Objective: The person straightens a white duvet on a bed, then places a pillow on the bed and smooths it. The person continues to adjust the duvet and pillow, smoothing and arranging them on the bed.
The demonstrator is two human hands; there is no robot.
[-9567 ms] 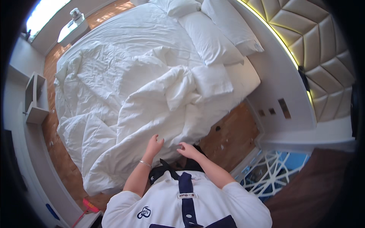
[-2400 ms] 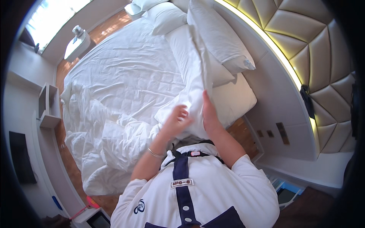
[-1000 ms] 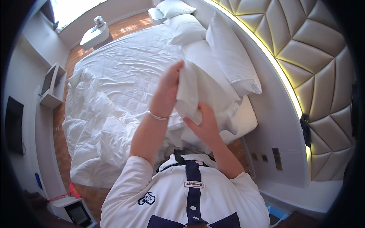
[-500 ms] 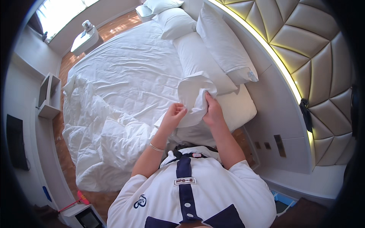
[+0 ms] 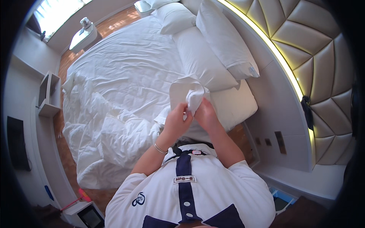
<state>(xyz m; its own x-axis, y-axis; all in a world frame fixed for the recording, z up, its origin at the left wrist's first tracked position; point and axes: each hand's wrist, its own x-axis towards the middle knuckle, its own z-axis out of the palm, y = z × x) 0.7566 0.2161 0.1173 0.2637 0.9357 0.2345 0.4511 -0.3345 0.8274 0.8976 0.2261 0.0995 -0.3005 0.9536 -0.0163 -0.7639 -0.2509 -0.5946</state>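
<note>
A white cloth (image 5: 181, 89), perhaps bed linen, is bunched between my two hands above the near side of the bed. My left hand (image 5: 178, 118) pinches its folded edge with thumb and fingers. Close beside it, my right hand (image 5: 206, 114) is closed on the same cloth, its fingertips partly hidden by the folds. Under and beyond the hands spreads a wrinkled white sheet (image 5: 129, 64). Just past the cloth lies a white pillow (image 5: 203, 62), with a second pillow (image 5: 224, 41) leaning against the headboard side.
A crumpled white duvet (image 5: 102, 152) heaps at the bed's near left. The mattress corner (image 5: 235, 102) shows at right, beside the padded headboard wall (image 5: 300, 41). A small white table (image 5: 81, 39) stands at the far left, and open shelves (image 5: 49, 95) line the left wall.
My hands have come together, the left moving right toward the right hand. The cloth is gathered more tightly between them and has shifted slightly left.
</note>
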